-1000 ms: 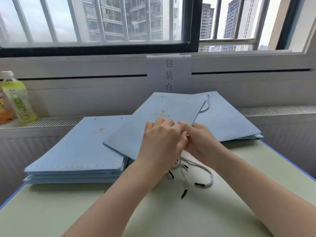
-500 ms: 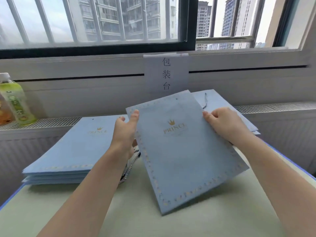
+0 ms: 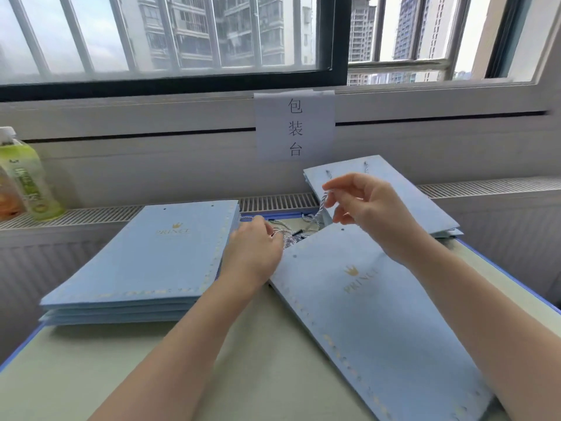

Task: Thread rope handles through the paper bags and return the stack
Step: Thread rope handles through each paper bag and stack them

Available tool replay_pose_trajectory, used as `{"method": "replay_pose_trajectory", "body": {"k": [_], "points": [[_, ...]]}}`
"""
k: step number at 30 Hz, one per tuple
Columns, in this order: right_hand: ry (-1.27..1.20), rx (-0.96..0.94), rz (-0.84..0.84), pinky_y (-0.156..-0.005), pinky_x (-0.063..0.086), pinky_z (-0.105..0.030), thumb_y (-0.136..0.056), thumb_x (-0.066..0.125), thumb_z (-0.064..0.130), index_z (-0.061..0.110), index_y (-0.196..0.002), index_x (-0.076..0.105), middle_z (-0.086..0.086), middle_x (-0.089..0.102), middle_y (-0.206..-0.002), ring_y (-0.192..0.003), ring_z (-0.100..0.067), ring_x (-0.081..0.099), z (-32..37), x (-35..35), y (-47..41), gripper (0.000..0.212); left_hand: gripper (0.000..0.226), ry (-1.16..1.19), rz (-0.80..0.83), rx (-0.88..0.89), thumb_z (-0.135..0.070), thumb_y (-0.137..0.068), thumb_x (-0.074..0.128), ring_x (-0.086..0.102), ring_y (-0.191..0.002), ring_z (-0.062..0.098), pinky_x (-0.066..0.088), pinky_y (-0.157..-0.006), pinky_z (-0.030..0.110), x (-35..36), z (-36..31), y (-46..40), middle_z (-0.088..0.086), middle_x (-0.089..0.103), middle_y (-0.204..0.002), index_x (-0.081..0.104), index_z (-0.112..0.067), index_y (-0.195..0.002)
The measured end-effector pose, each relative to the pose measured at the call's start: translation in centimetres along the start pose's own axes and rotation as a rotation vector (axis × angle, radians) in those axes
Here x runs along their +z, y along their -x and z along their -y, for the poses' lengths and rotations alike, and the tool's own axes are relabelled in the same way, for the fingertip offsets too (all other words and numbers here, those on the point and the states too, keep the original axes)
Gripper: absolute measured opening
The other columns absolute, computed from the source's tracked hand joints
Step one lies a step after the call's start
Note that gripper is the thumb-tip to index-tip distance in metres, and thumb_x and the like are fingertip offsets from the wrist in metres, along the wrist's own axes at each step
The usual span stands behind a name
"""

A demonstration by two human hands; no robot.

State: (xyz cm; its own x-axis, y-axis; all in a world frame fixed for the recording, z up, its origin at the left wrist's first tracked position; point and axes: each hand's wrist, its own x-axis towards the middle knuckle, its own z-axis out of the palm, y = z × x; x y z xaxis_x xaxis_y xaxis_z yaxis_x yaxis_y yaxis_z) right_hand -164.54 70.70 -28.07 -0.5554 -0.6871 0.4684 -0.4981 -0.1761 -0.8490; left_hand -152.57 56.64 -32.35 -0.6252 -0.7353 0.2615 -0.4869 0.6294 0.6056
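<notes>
The right hand [image 3: 368,214] is raised, its thumb and forefinger pinching one twisted rope handle [image 3: 322,205] that hangs down from the fingertips toward the bundle of rope handles [image 3: 293,230] just below. The left hand [image 3: 255,253] rests with curled fingers holding that bundle, right beside the stack of unthreaded paper bags [image 3: 145,262] on its outer side. A single flat blue paper bag [image 3: 364,314] lies on the table [image 3: 212,375] under the right wrist, and the finished bags [image 3: 425,205] lie beyond the right fingers.

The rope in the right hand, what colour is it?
The rope pinched by the right hand is twisted white and blue-grey, seen in the head view.
</notes>
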Motion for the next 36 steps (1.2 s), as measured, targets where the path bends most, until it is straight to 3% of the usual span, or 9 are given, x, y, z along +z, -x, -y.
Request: {"method": "replay_pose_trajectory", "body": {"k": [3, 8, 13, 16, 22, 25, 29, 32, 36], "points": [[0.029, 0.023, 0.15, -0.053, 0.045, -0.018, -0.092, 0.055, 0.002, 0.009, -0.091, 0.065, 0.002, 0.065, -0.069, -0.056, -0.011, 0.055, -0.5, 1.7, 0.6, 0.013, 0.048, 0.245, 0.045, 0.271, -0.034, -0.089, 0.062, 0.054, -0.106, 0.016, 0.046, -0.09, 0.033, 1.0, -0.6, 0.7, 0.002, 0.057, -0.116, 0.045, -0.015, -0.13], [0.22, -0.032, 0.102, -0.05, 0.04, -0.013, -0.09, 0.057, 0.003, 0.011, -0.086, 0.064, -0.004, 0.065, -0.066, -0.052, -0.008, 0.054, -1.3, 2.5, 0.4, 0.011, 0.011, 0.449, 0.056, 0.405, -0.02, -0.092, 0.06, 0.065, -0.067, 0.005, 0.051, -0.066, 0.026, 1.3, -1.2, 1.3, 0.0, 0.071, -0.077, 0.06, -0.018, -0.103], [0.376, -0.059, 0.024, -0.056, 0.045, -0.017, -0.09, 0.057, 0.007, 0.013, -0.087, 0.062, -0.004, 0.065, -0.072, -0.051, -0.006, 0.053, -2.2, 1.7, 0.1, 0.008, 0.017, 0.571, 0.015, 0.476, -0.032, -0.091, 0.055, 0.068, -0.075, 0.009, 0.054, -0.074, 0.024, 1.1, -1.7, 1.7, -0.004, 0.07, -0.077, 0.052, -0.027, -0.108], [0.478, -0.044, 0.044, -0.061, 0.047, -0.024, -0.09, 0.056, 0.009, 0.013, -0.087, 0.062, -0.002, 0.065, -0.072, -0.056, -0.011, 0.056, -2.7, 1.6, 0.1, 0.008, 0.009, 0.621, -0.102, 0.519, -0.015, -0.095, 0.053, 0.064, -0.069, 0.005, 0.05, -0.068, 0.016, 0.9, -1.7, 1.5, -0.007, 0.066, -0.071, 0.062, -0.017, -0.093], [0.578, -0.059, -0.028, -0.073, 0.043, -0.018, -0.092, 0.056, 0.013, 0.012, -0.1, 0.066, 0.004, 0.065, -0.085, -0.08, -0.01, 0.058, -2.7, 0.9, -0.2, 0.013, 0.009, 0.573, -0.224, 0.393, -0.004, -0.088, 0.063, 0.059, -0.059, 0.002, 0.045, -0.059, 0.012, 0.8, -1.1, 1.2, -0.008, 0.065, -0.066, 0.068, -0.01, -0.084], [0.349, -0.037, 0.152, -0.089, 0.048, -0.024, -0.091, 0.059, 0.027, 0.019, -0.111, 0.062, 0.005, 0.068, -0.103, -0.098, -0.007, 0.061, -2.1, 2.1, 0.2, 0.021, 0.012, 0.579, -0.152, 0.36, -0.002, -0.089, 0.06, 0.064, -0.063, 0.008, 0.051, -0.063, 0.021, 0.8, -1.1, 1.2, -0.003, 0.069, -0.071, 0.069, -0.01, -0.09], [0.334, -0.019, 0.285, -0.068, 0.05, -0.023, -0.093, 0.054, 0.028, 0.03, -0.09, 0.054, 0.008, 0.066, -0.077, -0.067, -0.001, 0.059, -2.3, 3.6, 0.8, 0.004, 0.029, 0.341, -0.142, 0.524, -0.001, -0.084, 0.048, 0.065, -0.07, 0.013, 0.053, -0.069, 0.036, 1.3, -1.1, 1.6, 0.0, 0.071, -0.077, 0.071, -0.009, -0.1], [0.428, -0.054, 0.184, -0.057, 0.041, -0.017, -0.095, 0.054, 0.023, 0.02, -0.091, 0.059, 0.002, 0.058, -0.057, -0.05, -0.003, 0.048, -2.3, 3.1, 0.7, 0.007, 0.018, 0.246, -0.081, 0.35, -0.022, -0.088, 0.063, 0.063, -0.08, 0.018, 0.052, -0.078, 0.04, 0.9, -0.9, 0.9, 0.001, 0.068, -0.09, 0.069, -0.013, -0.104], [0.471, -0.005, 0.199, -0.059, 0.045, -0.021, -0.095, 0.051, 0.014, 0.01, -0.089, 0.06, 0.005, 0.062, -0.061, -0.05, -0.004, 0.05, -2.2, 2.1, 0.4, 0.012, 0.021, -0.015, 0.136, 0.133, -0.037, -0.087, 0.064, 0.058, -0.087, 0.016, 0.048, -0.082, 0.036, -0.8, -0.2, -0.1, -0.002, 0.063, -0.089, 0.063, -0.016, -0.087]]}}
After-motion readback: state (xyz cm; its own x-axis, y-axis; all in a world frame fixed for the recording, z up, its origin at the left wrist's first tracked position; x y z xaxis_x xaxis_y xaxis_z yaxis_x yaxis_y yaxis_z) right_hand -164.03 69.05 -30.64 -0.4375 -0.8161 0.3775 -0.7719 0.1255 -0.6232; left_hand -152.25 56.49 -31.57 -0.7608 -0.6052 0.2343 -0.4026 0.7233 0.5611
